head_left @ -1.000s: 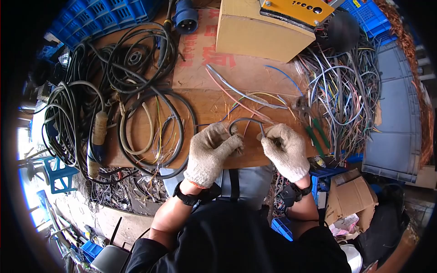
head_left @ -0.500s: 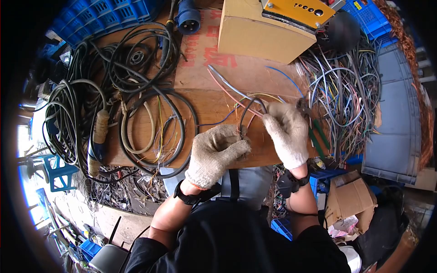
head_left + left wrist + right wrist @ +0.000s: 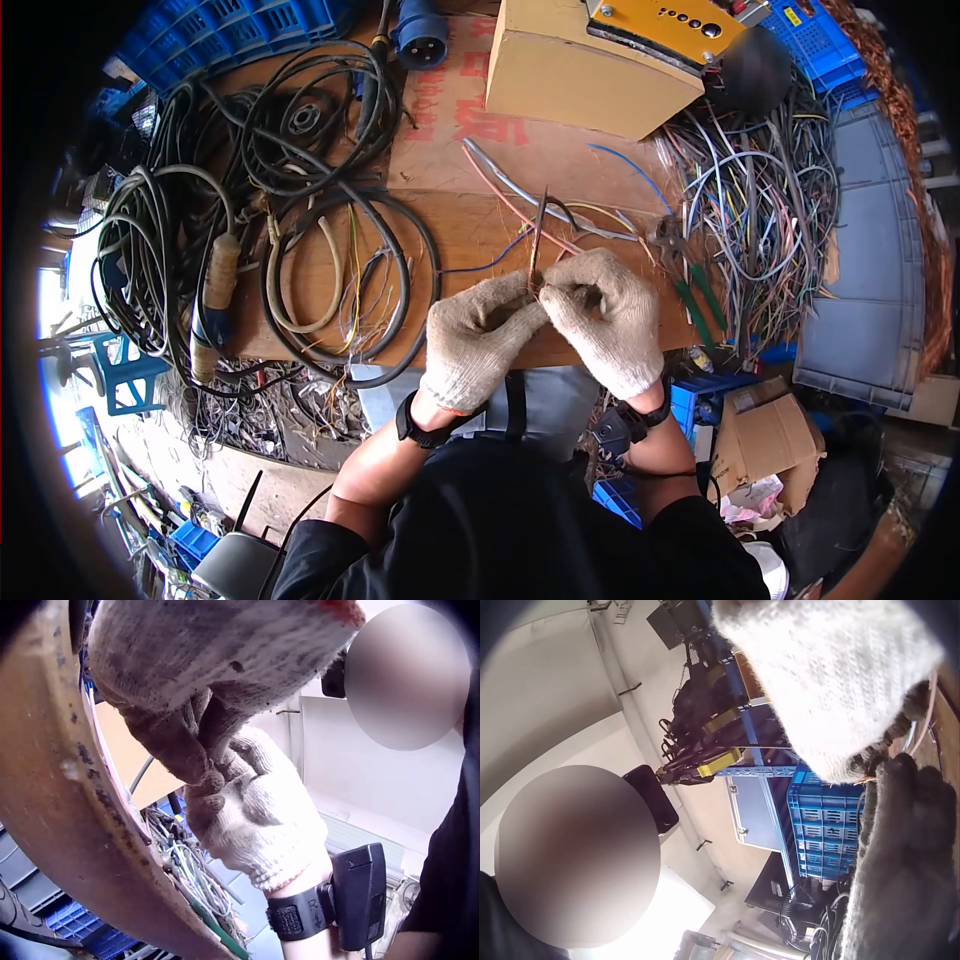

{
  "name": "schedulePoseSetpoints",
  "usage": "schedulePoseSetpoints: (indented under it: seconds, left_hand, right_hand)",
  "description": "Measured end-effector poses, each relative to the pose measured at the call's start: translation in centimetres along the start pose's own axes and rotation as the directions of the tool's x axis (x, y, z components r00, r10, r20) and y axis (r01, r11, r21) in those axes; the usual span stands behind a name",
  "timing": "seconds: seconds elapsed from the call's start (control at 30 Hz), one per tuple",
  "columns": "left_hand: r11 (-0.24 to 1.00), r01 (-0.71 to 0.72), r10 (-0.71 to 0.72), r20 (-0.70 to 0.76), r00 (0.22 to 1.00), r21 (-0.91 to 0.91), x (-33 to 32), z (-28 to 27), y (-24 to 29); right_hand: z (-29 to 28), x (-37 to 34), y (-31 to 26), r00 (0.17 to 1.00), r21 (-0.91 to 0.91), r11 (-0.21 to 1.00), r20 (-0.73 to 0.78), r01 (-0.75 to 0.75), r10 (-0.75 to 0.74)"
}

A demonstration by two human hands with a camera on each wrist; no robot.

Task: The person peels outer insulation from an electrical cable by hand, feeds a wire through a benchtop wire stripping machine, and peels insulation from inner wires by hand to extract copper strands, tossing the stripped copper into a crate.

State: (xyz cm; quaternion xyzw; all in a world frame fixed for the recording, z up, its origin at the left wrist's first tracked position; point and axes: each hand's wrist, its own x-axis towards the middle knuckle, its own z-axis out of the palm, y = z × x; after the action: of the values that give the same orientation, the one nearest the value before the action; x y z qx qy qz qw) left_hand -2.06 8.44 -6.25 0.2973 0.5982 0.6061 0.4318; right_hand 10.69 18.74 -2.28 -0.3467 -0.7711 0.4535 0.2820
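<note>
In the head view, my gloved left hand [image 3: 478, 340] and gloved right hand [image 3: 610, 318] meet over the front of the wooden table. Between thumb and fingers, each pinches the lower part of a short dark wire [image 3: 537, 238]. The wire rises from the fingertips and bends over to the right at its top, with a coppery tone along its near length. In the left wrist view the fingertips of the right hand [image 3: 259, 799] overlap those of the left hand [image 3: 217, 660]. The pinched spot is hidden by the gloves in both wrist views.
Pink and grey wires [image 3: 490, 175] lie beyond the hands. Green-handled pliers [image 3: 708, 300] rest at the right, beside a heap of stripped wires [image 3: 760, 220]. Coiled black cables [image 3: 400, 230] fill the left. A yellowish box [image 3: 590, 80] and a blue plug [image 3: 420, 38] stand at the back.
My right hand first lifted away up and right with the wire's end, then came back left against my left hand. The wire now stands up from between the fingertips instead of arching between the hands.
</note>
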Motion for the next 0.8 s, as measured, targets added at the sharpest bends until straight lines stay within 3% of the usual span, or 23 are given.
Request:
schedulePoseSetpoints:
  seconds: [0.07,0.2,0.27,0.3,0.33,0.4,0.47,0.53,0.57,0.67,0.8]
  left_hand:
    - [1.0,-0.025,0.025,0.017,1.0,-0.011,0.1,0.0,-0.5]
    - [1.0,-0.002,0.002,0.001,1.0,-0.015,0.1,-0.1,-0.1]
    - [0.999,0.01,-0.011,-0.019,1.0,-0.052,0.2,-0.3,-0.4]
    - [1.0,-0.021,0.022,-0.045,0.999,0.023,0.2,-0.3,0.6]
    - [1.0,0.004,-0.004,-0.051,0.999,-0.002,0.2,-0.2,0.5]
    - [0.998,-0.048,0.049,-0.057,0.997,0.032,0.3,-0.3,-0.1]
    - [0.999,0.0,-0.001,-0.026,1.0,-0.038,0.4,-0.5,-0.4]
    - [0.96,0.124,-0.12,0.033,0.992,-0.252,0.4,-0.5,-0.5]
    - [0.951,0.155,-0.147,0.05,0.988,-0.267,0.5,-0.6,-0.5]
    - [0.982,0.144,-0.13,0.118,0.984,-0.119,0.4,-0.6,-0.2]
    - [0.997,0.06,-0.049,0.179,0.983,-0.056,0.5,-1.1,-0.2]
  right_hand:
    - [0.3,0.0,0.1,0.995,0.012,0.995,-0.004,0.103,-0.103]
    - [0.2,-0.1,0.2,0.996,-0.02,0.995,0.016,0.093,-0.093]
    - [0.2,-0.3,0.4,0.998,0.048,0.997,0.02,-0.058,0.057]
    - [0.5,-0.4,1.1,1.0,0.103,0.995,0.018,-0.005,0.003]
    - [0.2,-0.8,1.3,0.991,0.17,0.977,0.078,-0.125,0.113]
    - [0.5,-1.0,1.7,0.998,0.095,0.995,0.068,0.012,-0.019]
    - [0.4,-1.4,1.4,0.991,0.071,0.997,0.126,0.034,-0.043]
    - [0.2,-1.8,1.4,0.983,-0.107,0.988,0.156,0.111,-0.094]
    - [0.4,-1.9,1.6,0.984,-0.178,0.973,0.128,0.146,-0.125]
    - [0.6,-2.2,2.1,0.978,-0.231,0.951,0.052,0.206,-0.2]
    - [0.5,-2.4,2.4,0.989,-0.193,0.971,-0.007,0.143,-0.147]
